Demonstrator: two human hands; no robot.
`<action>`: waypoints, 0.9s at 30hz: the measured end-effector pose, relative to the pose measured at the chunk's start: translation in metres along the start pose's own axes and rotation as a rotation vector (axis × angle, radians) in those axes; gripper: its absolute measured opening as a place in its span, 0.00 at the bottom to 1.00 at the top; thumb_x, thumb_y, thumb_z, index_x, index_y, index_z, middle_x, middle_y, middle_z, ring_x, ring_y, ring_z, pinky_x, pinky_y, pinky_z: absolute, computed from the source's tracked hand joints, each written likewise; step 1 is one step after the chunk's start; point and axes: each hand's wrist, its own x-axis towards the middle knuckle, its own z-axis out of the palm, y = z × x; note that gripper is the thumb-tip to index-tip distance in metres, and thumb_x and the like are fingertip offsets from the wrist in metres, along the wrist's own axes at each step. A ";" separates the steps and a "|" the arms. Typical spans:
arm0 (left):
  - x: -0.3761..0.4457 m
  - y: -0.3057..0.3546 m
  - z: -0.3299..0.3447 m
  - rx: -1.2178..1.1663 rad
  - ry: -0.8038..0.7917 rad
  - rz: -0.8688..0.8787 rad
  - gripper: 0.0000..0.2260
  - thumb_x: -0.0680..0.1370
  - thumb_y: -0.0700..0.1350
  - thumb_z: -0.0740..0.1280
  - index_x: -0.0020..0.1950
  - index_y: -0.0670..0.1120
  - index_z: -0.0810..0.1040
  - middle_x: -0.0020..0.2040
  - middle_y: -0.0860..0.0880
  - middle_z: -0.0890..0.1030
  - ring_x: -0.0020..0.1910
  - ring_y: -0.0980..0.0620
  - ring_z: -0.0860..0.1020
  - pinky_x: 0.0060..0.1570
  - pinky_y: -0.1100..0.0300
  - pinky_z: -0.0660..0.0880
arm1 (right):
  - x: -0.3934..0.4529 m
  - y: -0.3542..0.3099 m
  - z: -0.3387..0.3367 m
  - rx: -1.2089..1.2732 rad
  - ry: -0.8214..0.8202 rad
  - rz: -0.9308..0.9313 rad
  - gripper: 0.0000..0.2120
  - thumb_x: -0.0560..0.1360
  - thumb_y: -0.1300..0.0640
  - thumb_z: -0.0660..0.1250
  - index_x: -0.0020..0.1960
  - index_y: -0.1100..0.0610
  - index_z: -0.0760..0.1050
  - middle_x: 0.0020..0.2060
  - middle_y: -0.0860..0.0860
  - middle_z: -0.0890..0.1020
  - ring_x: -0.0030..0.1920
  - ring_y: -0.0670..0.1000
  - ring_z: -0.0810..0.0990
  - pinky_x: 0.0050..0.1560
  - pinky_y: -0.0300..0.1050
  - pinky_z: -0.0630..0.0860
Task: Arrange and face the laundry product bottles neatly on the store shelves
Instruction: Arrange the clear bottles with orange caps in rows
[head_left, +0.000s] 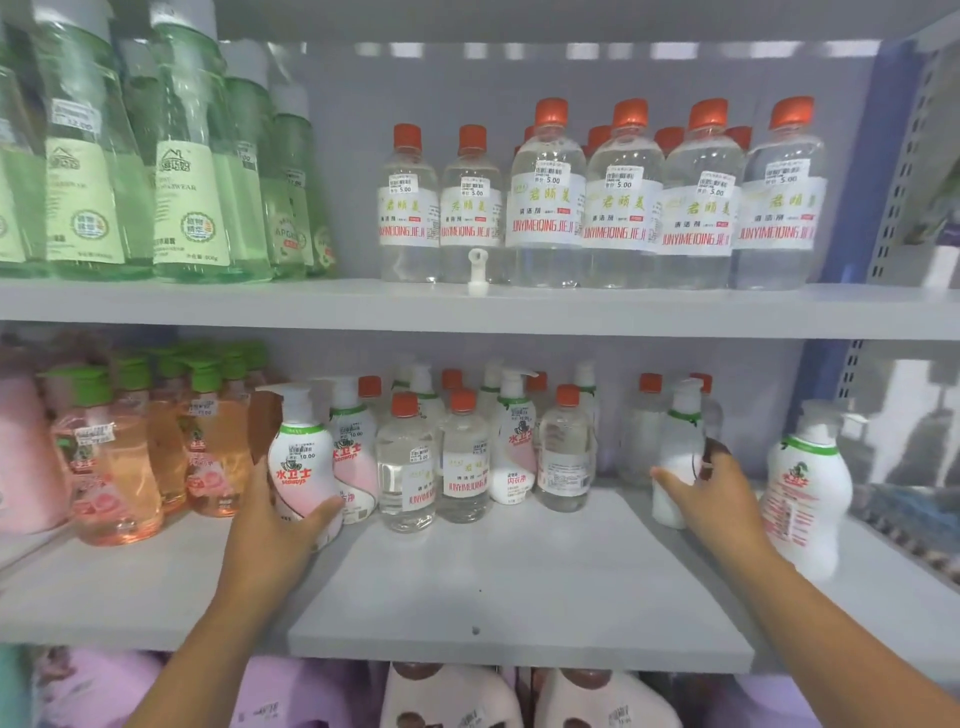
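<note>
The person reaches both arms onto the middle shelf (519, 597). The left hand (270, 512) grips a pink and white pump bottle (304, 462) from behind, thumb across its lower front, the fingers mostly hidden behind the body; the bottle's label faces forward and it leans a little to the left, its base just above or on the shelf, which cannot be told. Just beside it on the right stands a second pink and white pump bottle (353, 457), upright, partly hidden by the held one.

The right hand (706, 493) holds a white pump bottle (678, 457) with its fingers curled round the lower body; the bottle is blurred and stands upright near the right end of the shelf. Just right of it is another white pump bottle (805, 483), its back label turned outward.

Between the two hands stand small clear bottles with orange caps (462, 457), some with labels facing front, one turned to show its back. To the left are peach bottles with green caps (124, 457).

On the top shelf (467, 306) sit green bottles (187, 156) at the left and larger clear bottles with orange caps (623, 197) at the right, with a small white pump head (477, 270) lying before them.
</note>
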 end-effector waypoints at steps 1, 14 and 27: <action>-0.005 0.003 0.001 0.039 0.104 0.038 0.27 0.72 0.51 0.80 0.67 0.53 0.72 0.60 0.52 0.77 0.58 0.47 0.78 0.56 0.49 0.76 | -0.002 0.000 0.000 -0.019 0.023 -0.003 0.22 0.71 0.50 0.80 0.58 0.54 0.73 0.50 0.54 0.80 0.52 0.59 0.82 0.50 0.51 0.77; 0.033 0.092 0.077 0.367 -0.286 0.033 0.12 0.80 0.52 0.70 0.57 0.47 0.75 0.52 0.48 0.82 0.53 0.42 0.82 0.54 0.47 0.81 | 0.003 -0.082 0.094 -0.081 -0.221 -0.134 0.36 0.63 0.36 0.75 0.63 0.54 0.72 0.56 0.54 0.79 0.51 0.54 0.83 0.52 0.53 0.83; -0.040 0.078 0.038 0.068 -0.304 0.136 0.23 0.73 0.58 0.77 0.65 0.62 0.72 0.62 0.63 0.74 0.61 0.60 0.72 0.62 0.59 0.69 | -0.075 -0.084 0.011 0.010 -0.414 -0.221 0.28 0.69 0.49 0.81 0.62 0.42 0.70 0.59 0.40 0.75 0.56 0.43 0.78 0.52 0.40 0.75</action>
